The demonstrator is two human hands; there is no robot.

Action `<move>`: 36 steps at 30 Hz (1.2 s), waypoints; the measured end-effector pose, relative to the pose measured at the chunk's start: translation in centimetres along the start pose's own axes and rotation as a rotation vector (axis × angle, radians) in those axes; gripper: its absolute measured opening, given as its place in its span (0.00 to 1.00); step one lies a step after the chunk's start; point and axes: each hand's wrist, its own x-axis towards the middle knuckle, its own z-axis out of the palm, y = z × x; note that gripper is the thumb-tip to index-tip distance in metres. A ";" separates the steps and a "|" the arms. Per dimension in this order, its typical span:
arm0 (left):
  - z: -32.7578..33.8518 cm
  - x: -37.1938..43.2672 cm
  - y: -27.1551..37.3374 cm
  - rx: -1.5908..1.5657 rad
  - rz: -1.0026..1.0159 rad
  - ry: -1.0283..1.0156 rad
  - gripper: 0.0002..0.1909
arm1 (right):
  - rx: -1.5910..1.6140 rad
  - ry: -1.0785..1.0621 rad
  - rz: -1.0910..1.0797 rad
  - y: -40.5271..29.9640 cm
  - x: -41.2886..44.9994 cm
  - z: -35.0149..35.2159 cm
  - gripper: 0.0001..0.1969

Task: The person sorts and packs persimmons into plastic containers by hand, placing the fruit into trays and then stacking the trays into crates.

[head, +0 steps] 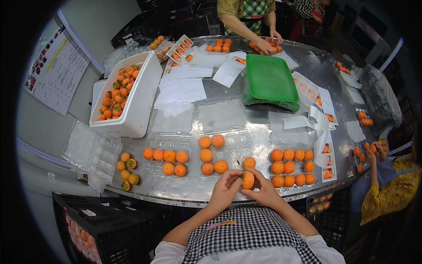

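Between my two hands, just over the table's near edge, is an orange persimmon (248, 180) with its green calyx turned to the left. My left hand (227, 184) has its fingertips at the calyx, while my right hand (262, 187) grips the fruit's other side. A loose persimmon (249, 162) lies right behind them. Clear plastic clamshell trays stand open before me: the middle tray (230, 148) and the left tray (150, 169) are partly filled with persimmons, and the right tray (293, 160) holds rows of them with one gap. Several yellowish persimmons (125, 174) lie loose at the left.
A white foam box (145, 109) of persimmons stands at the back left, a green-topped scale (272, 79) at the back centre. Paper sheets and printed labels (328, 158) lie about. Co-workers handle fruit across the table (263, 46) and at the right (372, 156). Black crates (108, 217) stand below left.
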 end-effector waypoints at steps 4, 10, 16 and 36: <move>0.1 -0.1 -0.2 -0.012 -0.007 -0.024 0.14 | -0.054 -0.023 0.028 -0.4 0.2 -0.4 0.34; -0.2 -0.1 -0.4 0.016 -0.010 -0.009 0.15 | -0.292 -0.036 -0.082 -1.1 0.8 -1.0 0.34; -1.3 -0.1 -0.5 -0.138 -0.044 0.003 0.15 | -0.540 -0.053 -0.135 -3.4 1.7 -0.6 0.34; -2.9 -1.1 0.2 -0.172 0.094 0.247 0.22 | -0.395 -0.388 -0.119 -4.6 6.1 0.3 0.31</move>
